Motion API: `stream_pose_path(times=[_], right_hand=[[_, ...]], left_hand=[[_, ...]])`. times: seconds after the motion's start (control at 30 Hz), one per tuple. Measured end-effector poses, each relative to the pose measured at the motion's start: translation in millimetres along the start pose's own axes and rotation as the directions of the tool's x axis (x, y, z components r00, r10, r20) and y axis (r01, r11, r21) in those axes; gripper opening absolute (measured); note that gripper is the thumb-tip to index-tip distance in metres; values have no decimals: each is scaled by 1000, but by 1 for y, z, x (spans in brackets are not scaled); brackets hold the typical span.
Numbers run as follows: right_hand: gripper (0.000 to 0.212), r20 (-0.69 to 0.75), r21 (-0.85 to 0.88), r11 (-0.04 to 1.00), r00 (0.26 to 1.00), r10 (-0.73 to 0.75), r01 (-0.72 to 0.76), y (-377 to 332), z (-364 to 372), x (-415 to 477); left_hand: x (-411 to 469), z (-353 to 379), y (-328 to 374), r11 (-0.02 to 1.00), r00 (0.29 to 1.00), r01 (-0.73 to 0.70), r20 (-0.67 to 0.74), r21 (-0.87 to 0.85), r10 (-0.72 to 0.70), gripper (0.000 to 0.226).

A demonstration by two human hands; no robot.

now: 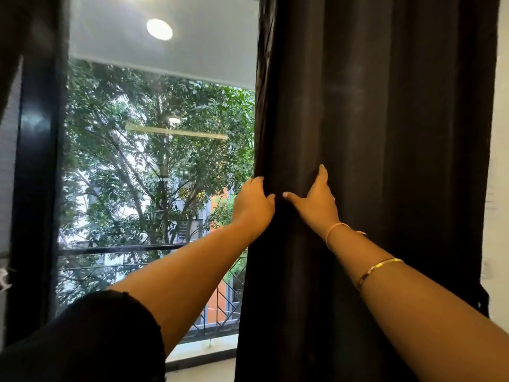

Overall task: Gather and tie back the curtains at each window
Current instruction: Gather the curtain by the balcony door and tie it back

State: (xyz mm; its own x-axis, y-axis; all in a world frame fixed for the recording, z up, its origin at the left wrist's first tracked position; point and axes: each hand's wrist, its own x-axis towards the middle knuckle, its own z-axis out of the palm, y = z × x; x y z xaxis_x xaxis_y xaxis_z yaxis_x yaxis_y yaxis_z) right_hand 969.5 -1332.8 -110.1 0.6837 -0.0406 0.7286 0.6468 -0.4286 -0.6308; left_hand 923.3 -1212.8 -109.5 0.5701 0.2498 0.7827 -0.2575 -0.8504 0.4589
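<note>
A dark curtain (385, 133) hangs in long vertical folds over the right side of the view, from the top edge to the bottom edge, with its left edge free against the window (165, 64). The uncovered glass lies to the left of the cloth and shows a leafy tree (154, 161) outside, with a round lamp (159, 29) reflected near the top. A black frame (38, 188) borders the glass on the left, and a pale wall (500, 161) shows just beyond the curtain's right edge. A dark railing (110, 249) crosses the lower part of the glass. Both arms reach forward and up to the curtain at mid height. The left arm (192, 271) comes out of a black sleeve (96, 340), and the right arm (413, 312) is bare. The left hand (254, 199) grips the free edge, with its fingers wrapped behind the cloth and its thumb pressed on the front. The right hand (316, 202) lies spread on the front of the curtain just beside the left hand. Its thumb points left toward the left thumb, one finger points up along a fold, and the other fingers are hidden in the cloth. A gold bangle (377, 268) circles the right forearm, and a thin pink band (334, 230) sits at the wrist.
</note>
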Motion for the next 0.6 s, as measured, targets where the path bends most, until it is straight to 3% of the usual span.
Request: stream_pose_path(times=[0.13,0.2,0.33,0.47,0.6], right_hand=[[69,-22,-33,999,999,-40,39,-2,-5,7],[61,-53,-61,996,996,-69,65,-8,-5,9],[68,-1,-110,978,984,-180,179,-33,2,9],[70,173,-274,893,932,-319,356,-68,24,8],[74,297,-219,876,884,-360,430,-119,54,9]], left_hand=[[2,-14,-3,998,993,-55,-109,-20,53,31],[7,-26,-5,997,992,-83,-94,5,83,34],[20,-53,0,980,998,-48,-20,191,53,56],[33,-80,-7,953,998,-10,-63,303,30,64],[45,-124,-40,910,987,96,-159,404,-34,66]])
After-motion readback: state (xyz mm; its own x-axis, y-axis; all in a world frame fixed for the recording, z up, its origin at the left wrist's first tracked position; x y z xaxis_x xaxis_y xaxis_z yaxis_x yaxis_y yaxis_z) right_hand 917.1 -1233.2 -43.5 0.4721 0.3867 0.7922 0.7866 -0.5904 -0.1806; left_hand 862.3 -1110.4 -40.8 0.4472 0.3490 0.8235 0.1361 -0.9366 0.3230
